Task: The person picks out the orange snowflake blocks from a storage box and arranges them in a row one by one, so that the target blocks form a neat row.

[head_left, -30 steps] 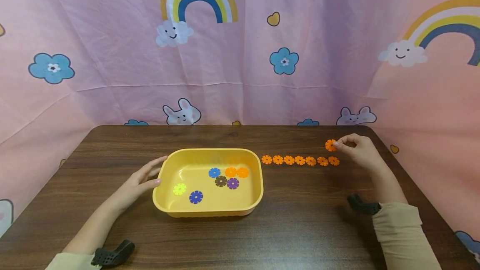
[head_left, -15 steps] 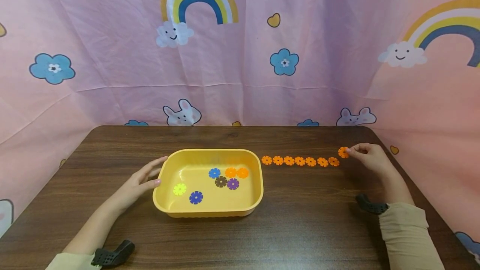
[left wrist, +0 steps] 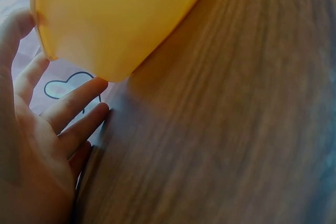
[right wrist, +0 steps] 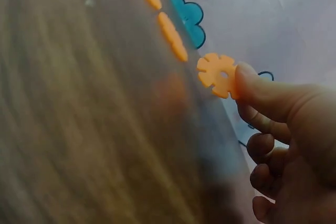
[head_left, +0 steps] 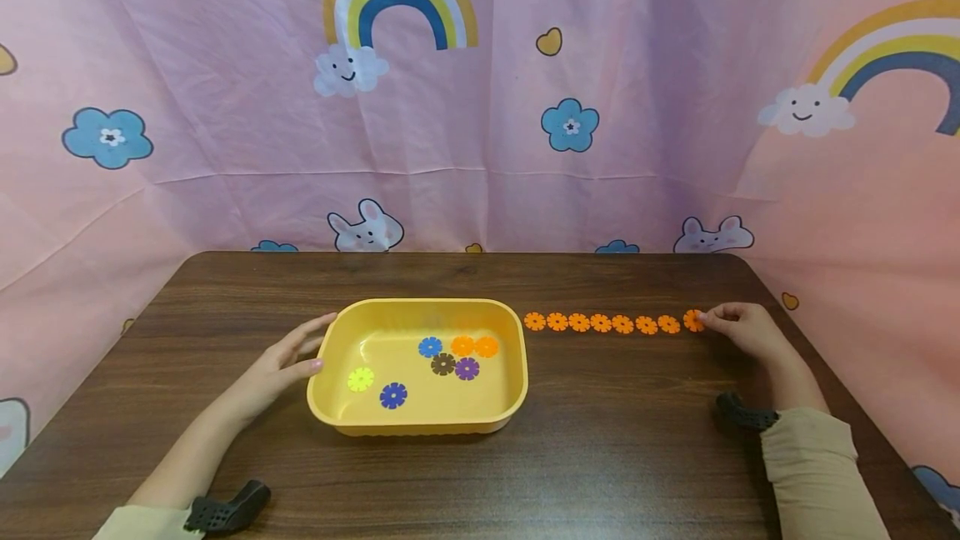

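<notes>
My right hand (head_left: 742,327) pinches an orange notched plastic disc (head_left: 693,321) between thumb and index finger, at the right end of a row of orange discs (head_left: 601,323). In the right wrist view the pinched disc (right wrist: 216,75) is tilted and close over the table, its reflection below it. A yellow plastic bin (head_left: 416,423) stands left of the row. My left hand (head_left: 281,367) rests against its left end, thumb and fingertips touching the rim, fingers spread and fairly straight. That contact shows at the bin's wall (left wrist: 121,24) in the left wrist view.
Inside the bin lie two orange discs (head_left: 486,347) and blue, brown, purple (head_left: 467,369), dark blue (head_left: 393,396) and yellow-green (head_left: 361,379) ones. The dark wooden table (head_left: 600,457) ends at a patterned pink curtain (head_left: 480,123) behind and at the sides.
My right hand has carried the orange disc right, then down to the row's right end, in line with the others. The left hand and the bin have stayed in place.
</notes>
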Tool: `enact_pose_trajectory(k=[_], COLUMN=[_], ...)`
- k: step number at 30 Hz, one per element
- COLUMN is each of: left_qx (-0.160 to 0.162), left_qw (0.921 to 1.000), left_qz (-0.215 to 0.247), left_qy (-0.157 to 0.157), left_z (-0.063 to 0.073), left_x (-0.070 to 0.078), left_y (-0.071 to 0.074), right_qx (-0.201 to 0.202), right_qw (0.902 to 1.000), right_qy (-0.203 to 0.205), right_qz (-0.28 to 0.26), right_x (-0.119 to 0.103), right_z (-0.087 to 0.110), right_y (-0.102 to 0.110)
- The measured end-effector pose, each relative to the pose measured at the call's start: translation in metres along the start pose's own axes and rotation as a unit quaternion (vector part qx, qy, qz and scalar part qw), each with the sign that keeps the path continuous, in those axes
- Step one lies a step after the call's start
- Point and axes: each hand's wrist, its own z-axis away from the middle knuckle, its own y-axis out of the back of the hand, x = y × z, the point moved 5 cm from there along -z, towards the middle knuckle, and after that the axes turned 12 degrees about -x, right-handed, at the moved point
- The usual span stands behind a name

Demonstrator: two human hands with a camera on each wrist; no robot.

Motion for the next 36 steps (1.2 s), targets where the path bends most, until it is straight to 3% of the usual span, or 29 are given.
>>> enact_pose_trajectory(k=[16,36], left_qx=[0.000,-0.001], left_qw=[1.0000,0.9999], left_qz=[-0.008,-0.004], left_qy=[-0.001,-0.011], left_z=[0.000,-0.001], left_x=[-0.001,0.001], left_y=[-0.001,-0.001], right_qx=[0.021,0.073], right_qw=[0.9988,0.9942], right_qy=[-0.011,0.014], right_qz=[0.043,0.078], right_x=[0.017,0.014], right_z=[-0.007,-0.006], right_y=[-0.009,-0.013])
